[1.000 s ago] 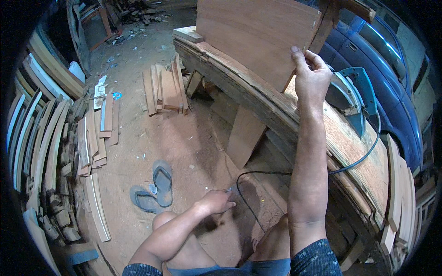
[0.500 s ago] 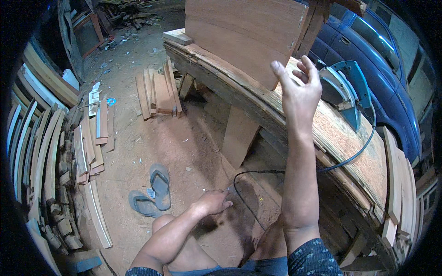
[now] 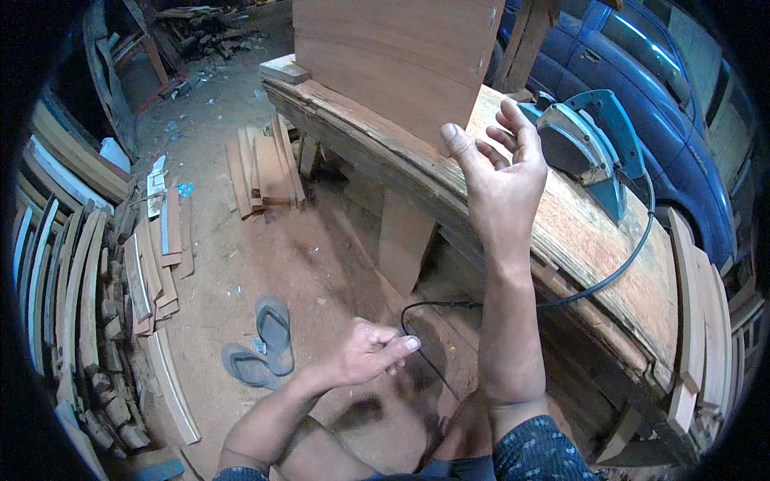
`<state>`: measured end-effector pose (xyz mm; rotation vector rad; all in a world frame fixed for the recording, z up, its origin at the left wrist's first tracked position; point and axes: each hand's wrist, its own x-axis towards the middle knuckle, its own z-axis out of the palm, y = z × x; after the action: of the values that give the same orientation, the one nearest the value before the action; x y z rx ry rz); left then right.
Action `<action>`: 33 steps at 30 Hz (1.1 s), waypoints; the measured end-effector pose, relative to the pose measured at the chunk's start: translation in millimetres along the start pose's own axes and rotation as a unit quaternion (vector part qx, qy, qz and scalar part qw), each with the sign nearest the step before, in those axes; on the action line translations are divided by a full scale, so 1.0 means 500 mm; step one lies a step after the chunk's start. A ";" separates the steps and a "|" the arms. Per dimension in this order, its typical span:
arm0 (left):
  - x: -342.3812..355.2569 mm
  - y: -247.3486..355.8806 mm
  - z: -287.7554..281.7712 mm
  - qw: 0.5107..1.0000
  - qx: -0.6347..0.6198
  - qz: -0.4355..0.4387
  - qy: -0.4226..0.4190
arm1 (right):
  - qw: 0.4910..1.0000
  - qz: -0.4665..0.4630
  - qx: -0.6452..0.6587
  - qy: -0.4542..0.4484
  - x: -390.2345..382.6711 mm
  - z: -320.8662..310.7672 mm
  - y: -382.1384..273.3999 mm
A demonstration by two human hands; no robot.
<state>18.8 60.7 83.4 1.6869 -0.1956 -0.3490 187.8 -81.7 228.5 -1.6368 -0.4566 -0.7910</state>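
My right hand is raised in front of the workbench, thumb and fingers apart, holding nothing. Its thumb overlaps the lower corner of a brown wooden board that stands upright on the bench; whether they touch I cannot tell. Low over the ground, my left hand has its fingers curled in and its thumb stretched out, with nothing visible in it. Right of my raised hand, a teal circular saw rests on the sawdust-covered bench top. Its cord loops over the bench edge and down behind my right forearm.
A pair of flip-flops lies on the dirt floor, with short wood offcuts beyond. Long planks are stacked at the left. A blue car stands behind the bench, and wood strips lean at its right end.
The left hand has lifted a little and turned, its thumb now stretched out. The right hand's fingers have spread slightly. The whole view has shifted, so the bench and board appear farther left.
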 end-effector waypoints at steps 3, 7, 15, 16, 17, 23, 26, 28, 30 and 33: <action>-0.072 0.224 -0.046 0.964 0.058 0.252 0.069 | 0.999 0.040 0.012 -0.015 -0.002 -0.010 -0.024; -0.106 0.533 -0.050 0.902 -0.263 0.343 -0.012 | 0.993 0.118 -0.010 -0.023 -0.015 -0.031 -0.044; -0.097 1.133 -0.011 0.876 -0.316 0.328 -0.160 | 0.938 0.254 -0.097 -0.215 -0.011 -0.256 -0.297; -0.097 1.201 0.013 0.875 -0.315 0.334 -0.152 | 0.930 0.264 -0.094 -0.236 -0.015 -0.295 -0.336; -0.100 1.266 0.032 0.884 -0.308 0.315 -0.158 | 0.918 0.284 -0.095 -0.259 -0.015 -0.340 -0.386; -0.069 1.593 0.178 0.925 -0.299 0.170 -0.164 | 0.865 0.427 -0.067 -0.256 0.040 -0.554 -0.595; -0.046 1.668 0.244 0.927 -0.259 0.164 -0.218 | 0.844 0.477 -0.076 -0.233 0.060 -0.612 -0.637; -0.027 1.671 0.277 0.922 -0.214 0.220 -0.237 | 0.845 0.485 -0.095 -0.202 0.058 -0.637 -0.629; -0.026 1.672 0.286 0.916 -0.217 0.217 -0.259 | 0.844 0.490 -0.103 -0.192 0.052 -0.651 -0.616; 0.006 1.665 0.254 0.888 -0.221 0.196 -0.353 | 0.841 0.493 -0.107 -0.197 0.074 -0.674 -0.581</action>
<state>37.8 -181.7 889.8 0.9756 -0.9148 -0.6371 -66.8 -348.1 480.9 -1.9364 0.2396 0.2915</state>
